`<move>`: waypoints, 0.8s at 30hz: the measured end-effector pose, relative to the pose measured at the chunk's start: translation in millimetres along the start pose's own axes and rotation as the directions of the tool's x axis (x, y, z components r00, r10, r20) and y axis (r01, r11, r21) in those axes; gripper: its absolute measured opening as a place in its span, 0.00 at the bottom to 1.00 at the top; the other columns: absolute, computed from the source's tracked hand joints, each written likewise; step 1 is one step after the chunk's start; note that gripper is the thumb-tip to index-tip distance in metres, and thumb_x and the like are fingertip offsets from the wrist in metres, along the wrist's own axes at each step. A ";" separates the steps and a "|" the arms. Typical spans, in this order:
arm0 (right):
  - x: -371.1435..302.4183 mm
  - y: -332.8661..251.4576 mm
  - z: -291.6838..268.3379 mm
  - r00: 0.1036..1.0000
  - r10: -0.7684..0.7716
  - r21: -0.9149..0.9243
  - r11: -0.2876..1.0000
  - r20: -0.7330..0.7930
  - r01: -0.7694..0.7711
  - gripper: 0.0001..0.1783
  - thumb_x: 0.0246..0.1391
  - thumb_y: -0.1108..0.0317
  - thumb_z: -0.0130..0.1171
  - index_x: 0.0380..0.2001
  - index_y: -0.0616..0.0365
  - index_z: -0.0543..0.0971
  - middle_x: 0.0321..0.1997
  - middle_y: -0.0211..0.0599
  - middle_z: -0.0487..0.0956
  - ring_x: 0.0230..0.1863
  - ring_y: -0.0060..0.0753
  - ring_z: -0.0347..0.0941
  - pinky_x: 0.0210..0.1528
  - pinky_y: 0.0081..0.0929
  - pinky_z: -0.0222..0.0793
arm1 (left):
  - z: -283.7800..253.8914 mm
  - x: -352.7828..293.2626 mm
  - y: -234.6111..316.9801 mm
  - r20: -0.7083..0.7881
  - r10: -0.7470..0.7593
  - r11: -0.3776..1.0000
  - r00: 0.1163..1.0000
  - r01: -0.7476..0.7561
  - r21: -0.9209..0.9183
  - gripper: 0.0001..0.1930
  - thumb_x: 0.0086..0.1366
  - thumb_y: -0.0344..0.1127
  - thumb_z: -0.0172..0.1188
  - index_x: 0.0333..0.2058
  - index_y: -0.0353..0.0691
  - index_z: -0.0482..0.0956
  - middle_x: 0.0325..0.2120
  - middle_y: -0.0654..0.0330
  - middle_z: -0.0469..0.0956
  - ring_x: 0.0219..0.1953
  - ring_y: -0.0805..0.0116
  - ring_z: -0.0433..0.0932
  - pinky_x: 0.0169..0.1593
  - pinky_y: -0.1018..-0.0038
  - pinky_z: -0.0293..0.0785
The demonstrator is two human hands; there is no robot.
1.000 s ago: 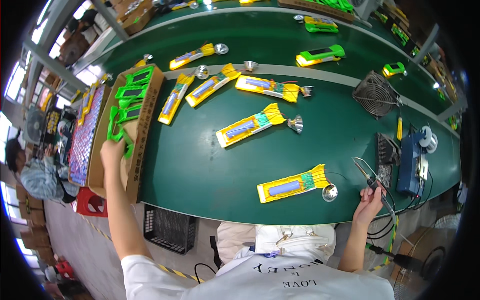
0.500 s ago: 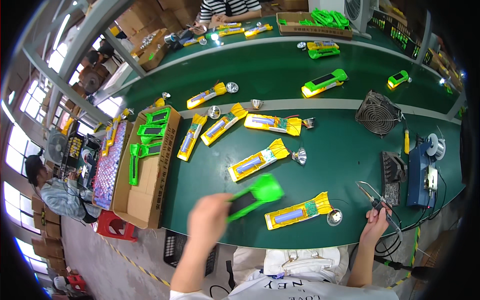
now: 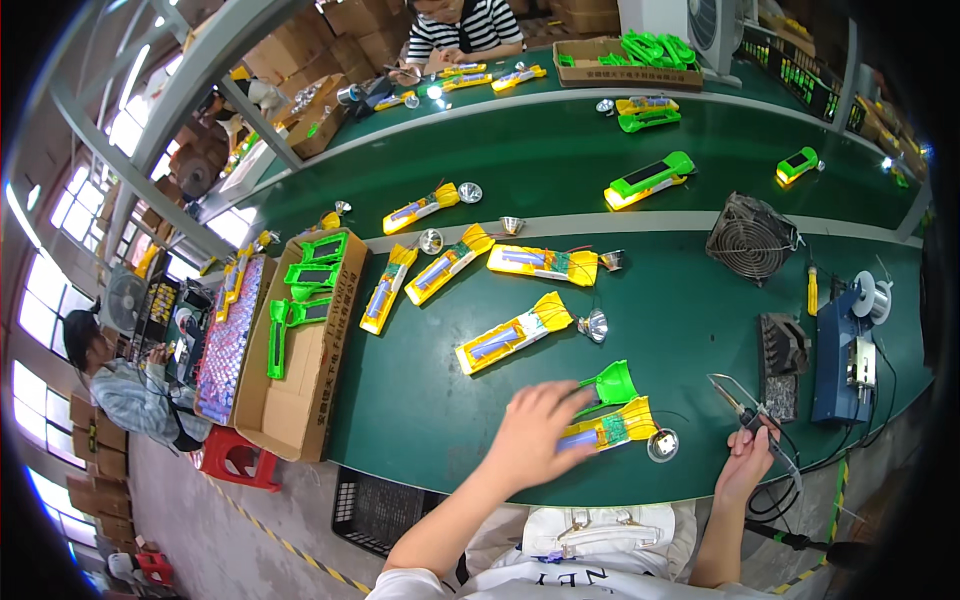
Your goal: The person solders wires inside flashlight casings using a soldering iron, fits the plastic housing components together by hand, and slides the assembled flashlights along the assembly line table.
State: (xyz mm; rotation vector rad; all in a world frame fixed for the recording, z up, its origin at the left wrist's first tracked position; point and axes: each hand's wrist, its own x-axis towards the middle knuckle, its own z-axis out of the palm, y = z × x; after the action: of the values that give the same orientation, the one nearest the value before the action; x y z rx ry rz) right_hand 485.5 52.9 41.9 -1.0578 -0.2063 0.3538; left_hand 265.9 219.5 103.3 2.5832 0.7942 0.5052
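In my right hand is a soldering iron, its tip tilted up and to the left over the table's near edge. My left hand reaches over a green plastic flashlight cover, its fingers on the cover's left part, which they hide. Close in front of that cover lies an open yellow flashlight body with a battery and a green circuit board, its left end beneath my left thumb. Thin wires join this body to a round reflector on its right.
Several more open yellow bodies with reflectors lie farther back. A cardboard box of green covers stands left. Right are a fan, an iron stand and a blue soldering station with a wire spool. Other people sit left and across.
My left hand has moved right with the green cover, bringing it down just behind the nearest yellow body. My right hand keeps the soldering iron in nearly the same place.
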 end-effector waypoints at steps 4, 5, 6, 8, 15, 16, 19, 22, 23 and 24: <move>1.0 0.1 2.6 0.999 -0.008 0.007 1.000 0.031 0.008 0.10 0.52 0.67 0.41 0.36 0.61 0.64 0.20 0.27 0.59 0.19 0.16 0.53 0.26 0.18 0.53 | 14.2 -7.0 17.5 0.143 0.024 0.985 0.989 -0.048 0.167 0.28 0.48 0.51 0.55 0.47 0.48 0.64 0.48 0.55 0.59 0.53 0.50 0.55 0.50 0.50 0.54; 1.5 1.7 3.2 0.999 -0.011 0.019 1.000 0.046 0.011 0.10 0.52 0.67 0.41 0.36 0.61 0.64 0.20 0.27 0.59 0.19 0.17 0.53 0.26 0.19 0.53 | 18.4 -8.6 18.6 0.162 0.030 0.987 0.986 -0.055 0.149 0.28 0.48 0.51 0.55 0.47 0.48 0.64 0.48 0.55 0.59 0.53 0.50 0.55 0.50 0.50 0.54; 2.0 3.1 1.6 0.999 -0.007 0.026 1.000 0.041 0.006 0.10 0.52 0.67 0.42 0.36 0.61 0.65 0.20 0.28 0.60 0.20 0.18 0.53 0.26 0.19 0.54 | 20.4 -9.7 18.3 0.159 0.031 0.985 0.987 -0.057 0.162 0.27 0.48 0.50 0.56 0.47 0.49 0.64 0.48 0.56 0.60 0.53 0.50 0.55 0.50 0.50 0.54; 1.9 1.3 5.0 0.999 -0.013 0.020 1.000 0.032 0.013 0.10 0.52 0.68 0.42 0.36 0.62 0.65 0.20 0.29 0.60 0.20 0.18 0.54 0.26 0.20 0.55 | 22.4 -10.5 16.3 0.154 0.034 0.980 0.987 -0.063 0.187 0.25 0.48 0.49 0.56 0.46 0.50 0.65 0.48 0.57 0.60 0.53 0.51 0.55 0.50 0.49 0.53; 6.6 2.4 3.7 0.999 -0.009 0.023 1.000 0.033 0.008 0.09 0.51 0.69 0.42 0.36 0.61 0.65 0.20 0.27 0.61 0.21 0.17 0.55 0.26 0.21 0.56 | 27.8 -10.3 30.2 0.125 0.011 0.994 0.992 -0.025 0.109 0.24 0.45 0.46 0.59 0.42 0.48 0.68 0.45 0.58 0.63 0.51 0.53 0.57 0.52 0.53 0.52; 6.1 1.6 4.1 1.000 -0.006 0.015 1.000 0.020 0.006 0.09 0.51 0.69 0.42 0.36 0.61 0.65 0.20 0.27 0.61 0.21 0.17 0.55 0.26 0.21 0.56 | 29.3 -9.4 32.0 0.079 0.019 0.995 0.997 -0.027 0.091 0.24 0.45 0.45 0.60 0.42 0.46 0.68 0.44 0.58 0.64 0.51 0.55 0.58 0.52 0.54 0.52; 5.2 1.5 1.3 0.999 0.000 0.016 1.000 0.034 0.000 0.10 0.51 0.68 0.42 0.36 0.61 0.65 0.20 0.27 0.61 0.21 0.17 0.56 0.26 0.20 0.57 | 37.0 -2.3 39.2 0.017 0.059 0.998 0.998 -0.059 0.025 0.20 0.44 0.41 0.61 0.37 0.43 0.71 0.40 0.61 0.67 0.48 0.58 0.61 0.50 0.59 0.55; 3.6 -0.8 2.8 1.000 0.007 0.023 1.000 0.021 -0.007 0.10 0.51 0.68 0.42 0.36 0.61 0.65 0.20 0.27 0.61 0.20 0.17 0.56 0.26 0.20 0.57 | 41.8 11.1 44.5 0.000 0.082 0.997 0.997 -0.082 -0.003 0.16 0.43 0.38 0.61 0.33 0.43 0.73 0.37 0.62 0.69 0.46 0.59 0.64 0.48 0.62 0.58; 3.2 -0.8 2.5 1.000 0.008 0.020 1.000 0.017 -0.008 0.10 0.51 0.68 0.42 0.36 0.61 0.65 0.20 0.27 0.61 0.20 0.17 0.56 0.26 0.20 0.57 | 42.2 15.8 46.2 -0.003 0.078 0.997 0.997 -0.078 0.010 0.14 0.43 0.36 0.61 0.31 0.43 0.73 0.36 0.62 0.69 0.45 0.60 0.64 0.47 0.63 0.59; 3.0 -0.7 2.3 1.000 0.008 0.028 1.000 0.020 -0.008 0.10 0.51 0.68 0.43 0.36 0.61 0.65 0.19 0.27 0.61 0.20 0.17 0.56 0.26 0.20 0.57 | 42.2 19.5 47.0 0.000 0.078 0.997 0.997 -0.078 0.008 0.14 0.43 0.36 0.61 0.31 0.43 0.73 0.36 0.62 0.69 0.45 0.60 0.64 0.47 0.63 0.59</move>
State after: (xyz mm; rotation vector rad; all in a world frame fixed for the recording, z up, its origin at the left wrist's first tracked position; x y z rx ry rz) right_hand 487.7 55.7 43.6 -1.0275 -0.2141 0.3734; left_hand 320.9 184.4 93.1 2.6298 0.6983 0.5263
